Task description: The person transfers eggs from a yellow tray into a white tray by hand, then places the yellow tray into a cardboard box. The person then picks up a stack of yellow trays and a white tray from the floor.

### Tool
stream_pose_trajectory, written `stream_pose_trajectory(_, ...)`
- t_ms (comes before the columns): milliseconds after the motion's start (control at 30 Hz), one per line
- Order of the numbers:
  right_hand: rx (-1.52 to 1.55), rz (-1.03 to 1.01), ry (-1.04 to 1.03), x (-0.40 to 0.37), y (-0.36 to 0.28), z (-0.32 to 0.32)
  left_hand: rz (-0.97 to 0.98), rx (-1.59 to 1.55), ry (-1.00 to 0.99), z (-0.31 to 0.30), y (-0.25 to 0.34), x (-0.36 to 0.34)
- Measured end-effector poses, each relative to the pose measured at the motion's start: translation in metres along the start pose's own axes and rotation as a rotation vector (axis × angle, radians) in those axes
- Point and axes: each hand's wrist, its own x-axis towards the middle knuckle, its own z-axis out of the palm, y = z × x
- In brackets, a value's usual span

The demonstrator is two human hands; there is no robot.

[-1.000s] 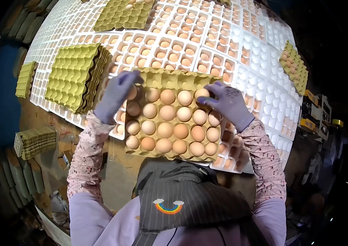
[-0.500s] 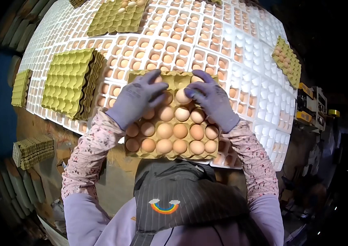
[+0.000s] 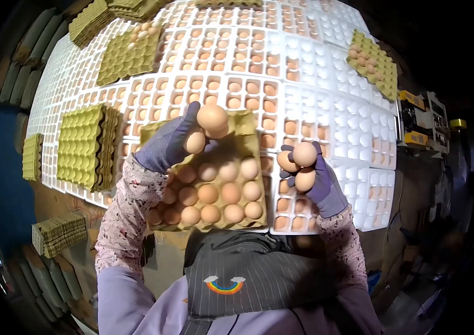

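Note:
My left hand (image 3: 164,146), in a grey-purple glove, is closed around brown eggs (image 3: 212,118) above the far part of the pulp egg tray (image 3: 248,132). At least two show, with another partly hidden beneath. To the right, my gloved right hand (image 3: 329,188) is closed around three eggs (image 3: 305,154), over a white moulded tray (image 3: 275,226) whose cells hold more eggs. In the pulp tray, rows of eggs (image 3: 208,194) fill the near part, while cells at its far right corner are bare. Shadow and my left hand cover some of its cells.
White foam trays (image 3: 354,117) spread across the whole surface, many with eggs. Stacked pulp trays (image 3: 80,146) stand to the left. Loose eggs lie on a pulp tray (image 3: 122,58) at the back left and another (image 3: 379,70) at the back right. A yellow-and-black machine (image 3: 415,120) stands at the right edge.
Both hands held eggs over the pulp tray; my right hand has moved right and down, away from it, with three eggs. My left hand now holds eggs raised. The view has shifted.

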Motion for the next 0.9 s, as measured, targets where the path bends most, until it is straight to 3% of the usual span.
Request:
stream_pose_trajectory(33,0.133,0.207,0.046,0.006,0.009,-0.025,0.002,0.003,-0.027,0.012,0.008,0.015)
stream_pose_trajectory(100,-0.041,0.11,0.11,0.013,0.026,-0.072,0.035,0.186,-0.19,0.043,0.026,0.045)
stream_pose_trajectory(133,-0.077,0.224,0.146,0.017,0.005,-0.085,-0.014,0.239,-0.042,0.07,0.033,0.062)
stream_pose_trajectory(167,-0.109,-0.008,0.164,0.032,0.024,-0.105,-0.013,0.239,-0.053,0.088,0.032,0.086)
stream_pose_trajectory(233,-0.535,-0.312,0.287,0.069,0.038,-0.143,0.268,0.685,-0.074,0.117,0.014,0.142)
stream_pose_trajectory(267,-0.782,-0.363,0.314,0.083,0.033,-0.155,0.399,0.906,0.043,0.139,0.008,0.158)
stream_pose_trajectory(300,-1.027,-0.41,0.334,0.095,0.028,-0.162,0.396,1.107,0.082,0.157,0.005,0.174)
stream_pose_trajectory(333,-1.031,-0.3,0.356,0.106,0.021,-0.16,0.361,1.198,0.103,0.166,-0.005,0.193)
stream_pose_trajectory(367,-1.212,-0.399,0.381,0.123,0.027,-0.165,0.326,1.289,0.126,0.175,-0.01,0.207)
stream_pose_trajectory(433,-1.434,-0.295,0.267,0.15,0.032,-0.169,0.197,1.398,0.103,0.183,-0.014,0.226)
stream_pose_trajectory(500,-1.375,-0.286,0.108,0.155,0.017,-0.16,0.347,1.346,0.232,0.186,-0.02,0.238)
stream_pose_trajectory(533,-1.25,-0.336,0.019,0.163,0.023,-0.158,0.393,1.282,0.198,0.186,-0.019,0.244)
stream_pose_trajectory(633,-1.099,-0.34,-0.111,0.18,0.033,-0.148,0.181,1.281,0.063,0.194,-0.019,0.263)
stream_pose_trajectory(667,-1.049,-0.32,-0.083,0.189,0.031,-0.15,0.175,1.283,0.07,0.197,-0.017,0.27)
stream_pose_trajectory(733,-0.871,-0.266,0.056,0.199,0.021,-0.152,0.397,1.089,0.205,0.204,-0.019,0.284)
stream_pose_trajectory(800,-0.626,-0.45,0.222,0.22,0.033,-0.158,0.577,0.7,0.233,0.215,-0.026,0.297)
stream_pose_trajectory(833,-0.554,-0.558,0.272,0.235,0.042,-0.161,0.583,0.71,0.258,0.219,-0.031,0.306)
stream_pose_trajectory(867,-0.719,-0.701,0.303,0.248,0.05,-0.164,0.596,0.761,0.321,0.221,-0.042,0.319)
stream_pose_trajectory(900,-0.717,-0.706,0.302,0.252,0.059,-0.17,0.612,0.812,0.383,0.221,-0.053,0.33)
